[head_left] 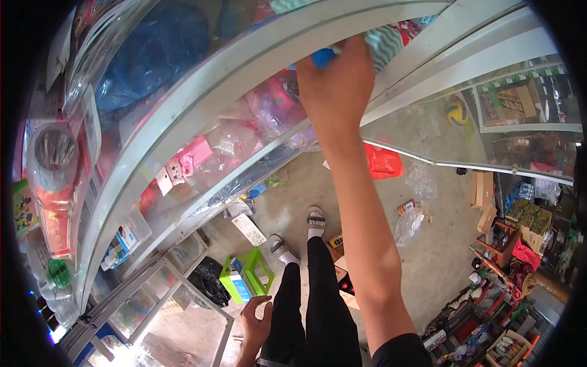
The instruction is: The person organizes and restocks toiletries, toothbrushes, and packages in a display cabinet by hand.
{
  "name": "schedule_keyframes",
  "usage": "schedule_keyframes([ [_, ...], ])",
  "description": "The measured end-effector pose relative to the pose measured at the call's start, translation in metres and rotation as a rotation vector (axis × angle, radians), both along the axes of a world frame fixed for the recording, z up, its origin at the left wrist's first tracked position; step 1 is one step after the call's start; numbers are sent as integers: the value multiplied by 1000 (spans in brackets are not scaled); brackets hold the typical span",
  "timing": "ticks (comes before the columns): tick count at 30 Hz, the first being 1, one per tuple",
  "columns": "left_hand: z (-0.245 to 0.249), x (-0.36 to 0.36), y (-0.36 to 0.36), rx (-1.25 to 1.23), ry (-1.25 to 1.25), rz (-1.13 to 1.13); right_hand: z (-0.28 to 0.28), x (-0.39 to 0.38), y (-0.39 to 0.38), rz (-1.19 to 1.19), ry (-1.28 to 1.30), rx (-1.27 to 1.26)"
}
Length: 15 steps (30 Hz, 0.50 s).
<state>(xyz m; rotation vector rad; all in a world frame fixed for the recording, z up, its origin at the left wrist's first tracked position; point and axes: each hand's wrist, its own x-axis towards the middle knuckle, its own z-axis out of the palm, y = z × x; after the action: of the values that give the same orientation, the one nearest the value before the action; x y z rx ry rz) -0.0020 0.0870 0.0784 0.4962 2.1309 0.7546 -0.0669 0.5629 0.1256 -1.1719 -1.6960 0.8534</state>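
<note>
My right hand [337, 92] reaches up to the glass display case, at its white frame [244, 55]. Its fingers are blurred and partly turned away, so their grip does not show. A bright blue item [324, 57] lies right by the fingers, and a teal-and-white wavy-patterned piece [384, 46] is just beside them. Clear plastic-wrapped pink goods [275, 101] sit behind the glass to the left. My left hand [255, 324] hangs low near my leg with loosely curved fingers, a gap by the thumb and nothing in it. Close above it stands a green plastic stool [264, 275].
A blue-and-white packet [239, 284] rests on the stool, with a black bag [209, 280] beside it. On the floor lie a red bag [383, 162], clear plastic [408, 226] and a white card [248, 230]. Goods crowd the right side; a glass-panelled frame [183, 275] stands lower left.
</note>
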Motion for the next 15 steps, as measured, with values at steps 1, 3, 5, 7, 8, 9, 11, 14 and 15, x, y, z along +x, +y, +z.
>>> schedule_keyframes([
  [1,2,-1,0,-4,-4,-1,0,0,9,-83,-186,223],
  [3,2,-2,3,-5,-10,32,-1,1,29,-246,-559,669],
  [5,3,-2,2,3,-10,53,-1,4,38,-207,-602,770],
  [7,3,-1,-1,19,-2,53,-4,2,49,-175,-671,787],
  [8,6,0,-3,10,-4,54,-12,1,53,-162,-725,750],
  [9,8,1,-1,10,-4,53,-17,0,61,-154,-778,718],
  [11,9,2,2,18,-3,52,-25,0,78,-186,-791,718],
  [14,11,4,0,33,5,45,-17,1,71,-106,-655,777],
  [15,12,5,-1,36,4,39,-10,1,64,-59,-583,808],
])
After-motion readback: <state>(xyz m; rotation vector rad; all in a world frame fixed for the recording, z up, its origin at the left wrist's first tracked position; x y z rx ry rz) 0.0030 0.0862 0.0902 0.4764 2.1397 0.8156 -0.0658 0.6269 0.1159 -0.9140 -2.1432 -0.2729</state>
